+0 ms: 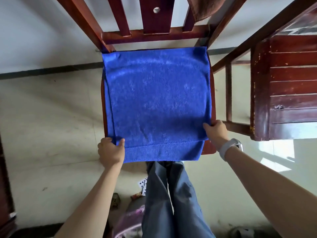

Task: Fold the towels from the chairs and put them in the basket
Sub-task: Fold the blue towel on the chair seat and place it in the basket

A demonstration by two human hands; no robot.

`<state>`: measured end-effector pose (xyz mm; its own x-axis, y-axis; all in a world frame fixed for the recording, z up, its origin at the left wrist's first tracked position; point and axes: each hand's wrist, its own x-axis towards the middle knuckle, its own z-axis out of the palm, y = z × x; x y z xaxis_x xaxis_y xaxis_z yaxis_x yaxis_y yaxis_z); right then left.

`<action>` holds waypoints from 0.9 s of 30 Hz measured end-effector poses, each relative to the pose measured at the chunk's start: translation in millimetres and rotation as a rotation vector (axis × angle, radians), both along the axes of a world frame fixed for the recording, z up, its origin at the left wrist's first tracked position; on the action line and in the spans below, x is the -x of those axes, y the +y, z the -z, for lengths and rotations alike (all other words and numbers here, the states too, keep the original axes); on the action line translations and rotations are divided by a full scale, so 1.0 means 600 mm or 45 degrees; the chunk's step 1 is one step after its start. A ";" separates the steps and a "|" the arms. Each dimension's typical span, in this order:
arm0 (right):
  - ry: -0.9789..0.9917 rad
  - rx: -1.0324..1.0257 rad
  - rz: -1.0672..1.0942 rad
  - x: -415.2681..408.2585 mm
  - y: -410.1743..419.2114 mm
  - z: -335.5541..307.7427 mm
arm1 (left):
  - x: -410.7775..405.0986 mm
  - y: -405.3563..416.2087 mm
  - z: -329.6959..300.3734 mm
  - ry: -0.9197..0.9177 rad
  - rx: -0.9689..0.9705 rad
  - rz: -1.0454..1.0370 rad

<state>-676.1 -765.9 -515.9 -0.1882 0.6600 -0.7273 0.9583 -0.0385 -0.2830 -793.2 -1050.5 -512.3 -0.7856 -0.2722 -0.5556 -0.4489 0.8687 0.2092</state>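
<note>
A folded blue terry towel (157,103) lies flat, nearly square, on the red-brown wooden chair (154,34); left hand (111,152) and right hand (216,133) pinch its near corners.

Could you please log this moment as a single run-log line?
stage: folding | blue towel folded over on chair seat | left hand pinches near-left corner | right hand pinches near-right corner | brown towel on backrest

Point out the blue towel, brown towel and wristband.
blue towel (157,98), head view, middle of the top layer.
brown towel (204,7), head view, hanging part on the chair back.
wristband (229,148), head view, band on right wrist.
</note>
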 end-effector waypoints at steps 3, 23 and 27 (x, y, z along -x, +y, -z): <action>0.067 -0.030 0.040 0.004 -0.004 -0.011 | 0.000 -0.005 0.002 -0.010 0.008 0.128; 0.174 0.532 0.824 -0.109 -0.101 -0.019 | -0.055 -0.060 -0.005 -0.250 -0.601 -0.965; 0.198 0.761 1.069 -0.099 -0.094 -0.028 | -0.058 -0.066 -0.011 -0.278 -0.723 -1.219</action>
<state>-616.6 -822.5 -498.9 0.0453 0.1624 -0.9857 0.5132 -0.8503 -0.1166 -758.5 -1089.9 -505.4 -0.2610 -0.3745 -0.8898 -0.9530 -0.0472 0.2994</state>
